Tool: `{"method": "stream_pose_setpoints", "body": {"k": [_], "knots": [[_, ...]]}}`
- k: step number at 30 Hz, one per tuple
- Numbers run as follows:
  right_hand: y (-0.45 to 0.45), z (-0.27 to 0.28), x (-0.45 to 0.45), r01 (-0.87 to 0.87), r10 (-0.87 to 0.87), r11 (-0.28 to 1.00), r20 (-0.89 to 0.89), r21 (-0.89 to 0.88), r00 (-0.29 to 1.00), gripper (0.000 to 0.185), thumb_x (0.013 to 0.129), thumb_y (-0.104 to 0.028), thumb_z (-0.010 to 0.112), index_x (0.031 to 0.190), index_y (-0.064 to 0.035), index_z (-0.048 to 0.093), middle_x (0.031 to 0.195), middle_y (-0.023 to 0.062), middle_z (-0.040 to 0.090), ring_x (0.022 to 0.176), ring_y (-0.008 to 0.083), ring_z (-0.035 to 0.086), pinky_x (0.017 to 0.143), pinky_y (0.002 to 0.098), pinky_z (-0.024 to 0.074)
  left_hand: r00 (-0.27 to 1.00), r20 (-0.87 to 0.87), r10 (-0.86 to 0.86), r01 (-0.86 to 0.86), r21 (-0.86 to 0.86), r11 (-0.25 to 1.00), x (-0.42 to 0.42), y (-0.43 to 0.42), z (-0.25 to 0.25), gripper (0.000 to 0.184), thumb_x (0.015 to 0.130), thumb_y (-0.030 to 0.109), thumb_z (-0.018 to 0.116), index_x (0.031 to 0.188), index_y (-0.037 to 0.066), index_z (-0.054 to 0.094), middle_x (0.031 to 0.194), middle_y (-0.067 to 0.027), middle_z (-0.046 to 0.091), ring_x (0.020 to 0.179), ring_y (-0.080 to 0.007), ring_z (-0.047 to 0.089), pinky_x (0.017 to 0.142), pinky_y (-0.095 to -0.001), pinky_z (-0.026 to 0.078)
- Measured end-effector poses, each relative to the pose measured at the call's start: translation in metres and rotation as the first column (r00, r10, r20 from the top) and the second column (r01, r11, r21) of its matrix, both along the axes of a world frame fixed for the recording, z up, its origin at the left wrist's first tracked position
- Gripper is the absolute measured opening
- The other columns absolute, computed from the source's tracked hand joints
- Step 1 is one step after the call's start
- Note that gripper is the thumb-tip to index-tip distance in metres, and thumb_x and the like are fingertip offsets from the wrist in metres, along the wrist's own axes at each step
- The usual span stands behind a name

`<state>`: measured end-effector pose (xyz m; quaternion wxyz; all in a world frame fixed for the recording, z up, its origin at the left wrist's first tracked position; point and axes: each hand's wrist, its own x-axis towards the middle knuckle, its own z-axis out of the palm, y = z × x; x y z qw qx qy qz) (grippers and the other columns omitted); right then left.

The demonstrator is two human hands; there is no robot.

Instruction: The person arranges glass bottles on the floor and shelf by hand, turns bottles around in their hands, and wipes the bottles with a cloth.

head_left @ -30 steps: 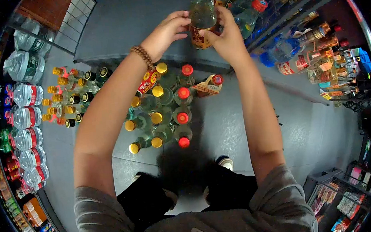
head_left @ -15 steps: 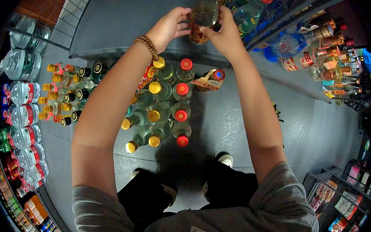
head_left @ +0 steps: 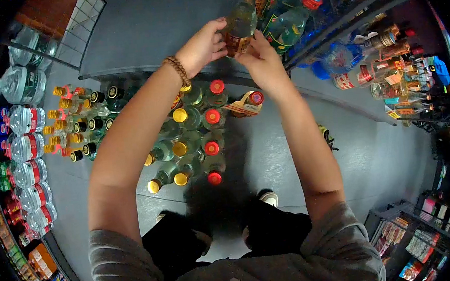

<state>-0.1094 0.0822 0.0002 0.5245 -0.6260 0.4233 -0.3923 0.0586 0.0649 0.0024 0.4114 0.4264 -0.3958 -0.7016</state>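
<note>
A clear glass bottle [head_left: 239,27] with a brown label and a red-and-gold cap stands upright on the grey shelf top. My left hand [head_left: 203,48], with a beaded bracelet at the wrist, has its fingertips against the bottle's left side. On the other side, my right hand [head_left: 265,66] grips near its base, thumb toward the front of the label. Immediately right of it are green-labelled bottles [head_left: 286,29] with red caps. Below my hands, several clear bottles [head_left: 185,120] with yellow or red caps stand on the floor, partly hidden by my left forearm.
A printed carton [head_left: 243,106] sits beside the floor bottles. Black- and yellow-capped bottles [head_left: 83,117] and wrapped water packs [head_left: 27,148] line the left. More bottles [head_left: 378,73] fill the rack at right. A wire basket [head_left: 395,222] is at lower right.
The view has shifted slightly, moving the floor bottles left and down in the picture. My right thumb sits lower on the bottle, and my left fingertips are closer around its side.
</note>
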Motion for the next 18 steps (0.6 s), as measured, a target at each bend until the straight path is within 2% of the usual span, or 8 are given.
{"method": "stream_pose_setpoints", "body": {"k": [2,4,5,7,11,14,16,18], "knots": [[-0.001,-0.003,0.003,0.035,-0.037,0.998,0.025,0.058,0.999,0.057,0.078,0.004,0.053,0.131,-0.0031,0.036,0.116,0.0103,0.056,0.106,0.0166,0.052,0.09,0.0285,0.0398,1.0,0.0,0.029,-0.029,0.01,1.0,-0.004,0.0,0.002,0.066,0.09,0.042,0.039,0.144,0.012,0.017,0.14,-0.0097,0.037,0.127,-0.0226,0.037,0.106,-0.0353,0.03],[0.002,0.004,0.006,0.037,-0.052,0.994,0.149,0.104,0.988,0.062,0.076,0.004,0.054,0.134,-0.0005,0.032,0.122,0.0113,0.052,0.112,0.0165,0.048,0.094,0.0276,0.0362,0.998,0.003,0.059,-0.059,0.02,0.998,-0.007,-0.003,0.003,0.066,0.09,0.042,0.04,0.144,0.011,0.018,0.14,-0.0095,0.036,0.127,-0.0227,0.037,0.106,-0.0352,0.03],[0.004,0.008,0.008,0.038,-0.053,0.994,0.15,0.103,0.987,0.062,0.076,0.004,0.054,0.134,-0.0005,0.032,0.122,0.0113,0.052,0.112,0.0165,0.048,0.094,0.0276,0.0362,0.999,-0.003,0.046,-0.047,-0.006,0.999,-0.007,-0.007,0.001,0.067,0.089,0.042,0.04,0.144,0.01,0.018,0.14,-0.0098,0.036,0.127,-0.0229,0.037,0.106,-0.0353,0.03],[0.008,0.016,0.012,0.125,-0.163,0.978,0.233,0.169,0.959,0.069,0.074,0.003,0.055,0.136,0.003,0.027,0.126,0.012,0.048,0.116,0.0173,0.044,0.096,0.0265,0.0336,0.999,-0.008,0.032,-0.032,-0.032,0.999,-0.01,-0.011,0.004,0.067,0.089,0.042,0.04,0.143,0.008,0.018,0.141,-0.01,0.035,0.127,-0.0231,0.037,0.106,-0.0355,0.029],[0.002,0.017,0.016,0.149,-0.212,0.968,0.34,0.201,0.916,0.075,0.073,0.001,0.057,0.139,0.0051,0.022,0.128,0.0131,0.046,0.116,0.0185,0.044,0.097,0.0268,0.0326,0.999,0.004,0.033,-0.033,-0.014,0.999,-0.015,-0.026,-0.003,0.066,0.087,0.045,0.04,0.139,0.005,0.028,0.139,-0.0117,0.038,0.126,-0.0224,0.038,0.106,-0.0354,0.029],[-0.009,0.01,0.017,0.155,-0.239,0.952,0.327,0.263,0.914,0.072,0.072,0.0,0.057,0.137,0.0043,0.025,0.121,0.0111,0.049,0.11,0.018,0.046,0.096,0.0267,0.0331,1.0,-0.012,0.008,-0.008,-0.03,1.0,-0.017,-0.038,-0.008,0.063,0.086,0.045,0.042,0.134,0.005,0.036,0.137,-0.0123,0.041,0.124,-0.0222,0.04,0.104,-0.0352,0.029],[-0.011,0.01,0.02,0.16,-0.238,0.951,0.292,0.266,0.926,0.06,0.073,-0.001,0.056,0.129,0.0029,0.035,0.11,0.0073,0.052,0.103,0.0163,0.047,0.091,0.0264,0.0346,1.0,-0.021,0.006,-0.006,-0.03,1.0,-0.022,-0.039,-0.003,0.061,0.086,0.045,0.042,0.132,0.005,0.04,0.136,-0.0124,0.042,0.124,-0.0221,0.04,0.103,-0.035,0.03],[-0.016,0.006,0.024,0.172,-0.245,0.954,0.307,0.246,0.92,0.052,0.073,0.0,0.056,0.122,0.0012,0.039,0.104,0.0056,0.052,0.098,0.0156,0.047,0.088,0.0262,0.0357,0.993,-0.011,0.118,-0.118,-0.016,0.993,-0.028,-0.04,0.0,0.061,0.085,0.044,0.044,0.13,0.005,0.041,0.133,-0.0126,0.044,0.122,-0.0224,0.041,0.102,-0.0349,0.031]]}}
